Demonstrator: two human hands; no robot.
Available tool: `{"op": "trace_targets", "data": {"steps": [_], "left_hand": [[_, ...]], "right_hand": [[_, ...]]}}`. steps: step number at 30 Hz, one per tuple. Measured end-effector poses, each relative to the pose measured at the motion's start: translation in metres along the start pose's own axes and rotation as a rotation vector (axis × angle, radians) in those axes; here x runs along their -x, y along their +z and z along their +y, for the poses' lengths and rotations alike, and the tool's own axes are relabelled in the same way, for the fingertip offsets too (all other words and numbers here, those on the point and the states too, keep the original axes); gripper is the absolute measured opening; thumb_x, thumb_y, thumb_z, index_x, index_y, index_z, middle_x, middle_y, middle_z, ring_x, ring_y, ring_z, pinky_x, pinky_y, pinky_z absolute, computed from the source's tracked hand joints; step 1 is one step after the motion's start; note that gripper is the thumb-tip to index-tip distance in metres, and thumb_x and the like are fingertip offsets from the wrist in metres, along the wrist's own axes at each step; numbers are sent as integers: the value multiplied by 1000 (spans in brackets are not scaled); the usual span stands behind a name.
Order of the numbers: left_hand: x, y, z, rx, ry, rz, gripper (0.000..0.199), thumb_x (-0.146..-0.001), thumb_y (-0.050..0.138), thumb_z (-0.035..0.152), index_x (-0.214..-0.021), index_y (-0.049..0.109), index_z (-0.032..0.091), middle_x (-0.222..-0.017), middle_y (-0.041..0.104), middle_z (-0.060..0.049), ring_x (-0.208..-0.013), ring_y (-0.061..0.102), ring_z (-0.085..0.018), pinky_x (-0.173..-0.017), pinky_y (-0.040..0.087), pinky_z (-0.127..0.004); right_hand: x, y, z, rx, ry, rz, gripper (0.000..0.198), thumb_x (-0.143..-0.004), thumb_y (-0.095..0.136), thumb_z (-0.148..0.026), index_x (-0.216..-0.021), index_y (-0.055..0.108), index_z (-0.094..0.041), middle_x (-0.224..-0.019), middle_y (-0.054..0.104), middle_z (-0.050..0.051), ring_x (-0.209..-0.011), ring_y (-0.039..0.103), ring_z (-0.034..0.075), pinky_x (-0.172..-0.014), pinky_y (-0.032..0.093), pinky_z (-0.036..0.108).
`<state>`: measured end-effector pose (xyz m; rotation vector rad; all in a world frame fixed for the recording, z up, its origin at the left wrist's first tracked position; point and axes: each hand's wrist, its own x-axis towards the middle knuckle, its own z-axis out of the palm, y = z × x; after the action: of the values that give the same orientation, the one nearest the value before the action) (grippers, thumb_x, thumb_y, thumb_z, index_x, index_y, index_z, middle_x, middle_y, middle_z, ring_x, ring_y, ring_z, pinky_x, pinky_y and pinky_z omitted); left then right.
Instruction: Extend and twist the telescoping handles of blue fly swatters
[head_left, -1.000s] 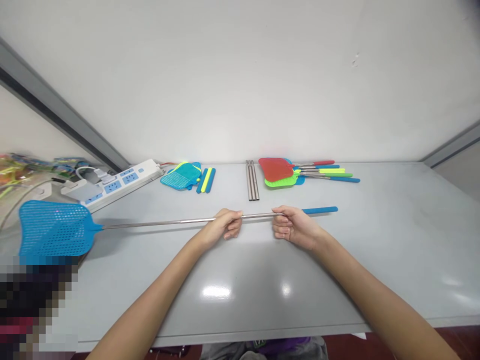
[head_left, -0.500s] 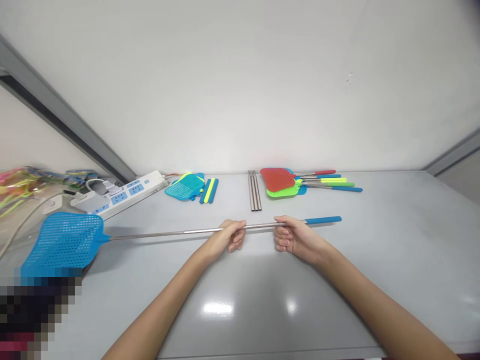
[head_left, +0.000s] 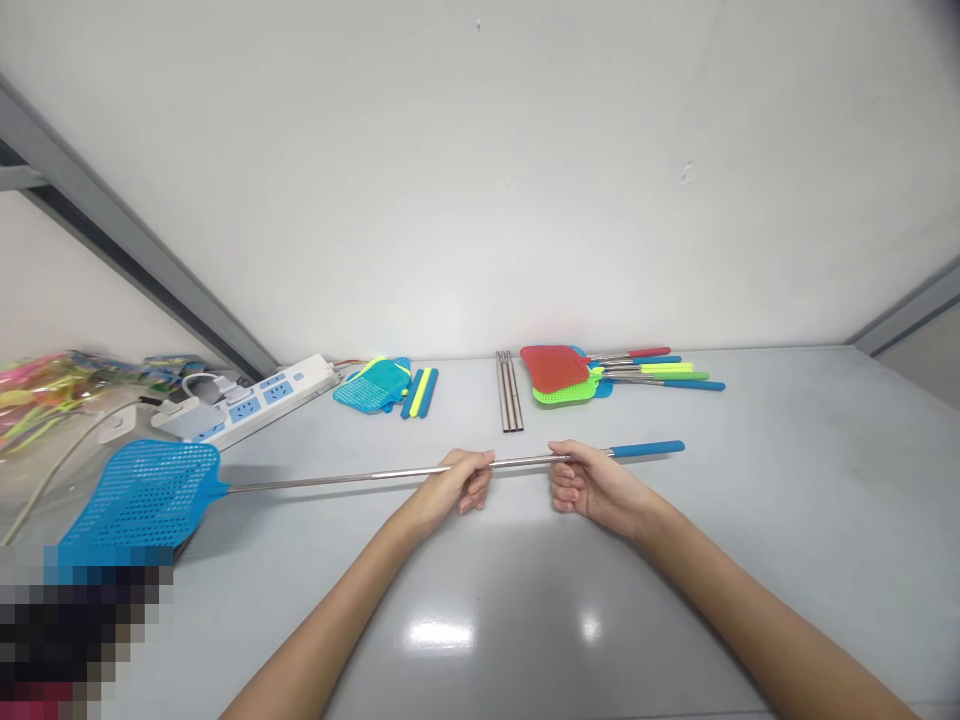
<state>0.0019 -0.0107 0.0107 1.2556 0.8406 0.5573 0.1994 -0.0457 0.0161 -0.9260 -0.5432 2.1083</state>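
A blue fly swatter [head_left: 405, 472] with a long metal rod lies crosswise in front of me, held in both hands. Its perforated blue head is at the far left, and its blue grip points right. My left hand [head_left: 459, 482] is closed around the middle of the rod. Nearer the grip, my right hand [head_left: 589, 482] pinches the rod with its fingers curled. A short stretch of bare rod shows between the two hands. Behind them on the table are several metal tubes [head_left: 509, 392] side by side and a pile of swatters [head_left: 559, 370] with red, green and blue heads.
Loose swatter heads [head_left: 377, 385] lie at the back left beside blue and yellow grip sleeves [head_left: 420, 393]. A white power strip [head_left: 274, 400] with plugs and cables sits further left, near colourful plastic bags [head_left: 60, 390]. A wall rises behind the grey table [head_left: 787, 480].
The whole view has shifted slightly, with the table things appearing a little lower. Both hands keep their hold on the swatter, and nothing else has visibly moved.
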Motion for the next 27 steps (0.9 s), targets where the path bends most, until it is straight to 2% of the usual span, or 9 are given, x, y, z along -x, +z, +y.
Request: {"op": "trace_targets", "data": {"steps": [11, 27], "left_hand": [[0, 1, 0, -7, 13, -5, 42, -78, 35, 36, -41, 29, 19, -29, 28, 6, -35, 33, -8, -52, 37, -25], [-1, 1, 0, -56, -16, 14, 42, -78, 33, 35, -40, 28, 19, -28, 27, 6, -33, 31, -8, -51, 38, -25]], "right_hand": [[0, 1, 0, -24, -16, 42, 31, -71, 53, -32, -50, 36, -17, -50, 30, -5, -42, 29, 7, -48, 29, 25], [-1, -1, 2, -11, -20, 35, 30, -70, 53, -34, -51, 35, -17, -50, 30, -5, -42, 31, 7, -48, 30, 25]]}}
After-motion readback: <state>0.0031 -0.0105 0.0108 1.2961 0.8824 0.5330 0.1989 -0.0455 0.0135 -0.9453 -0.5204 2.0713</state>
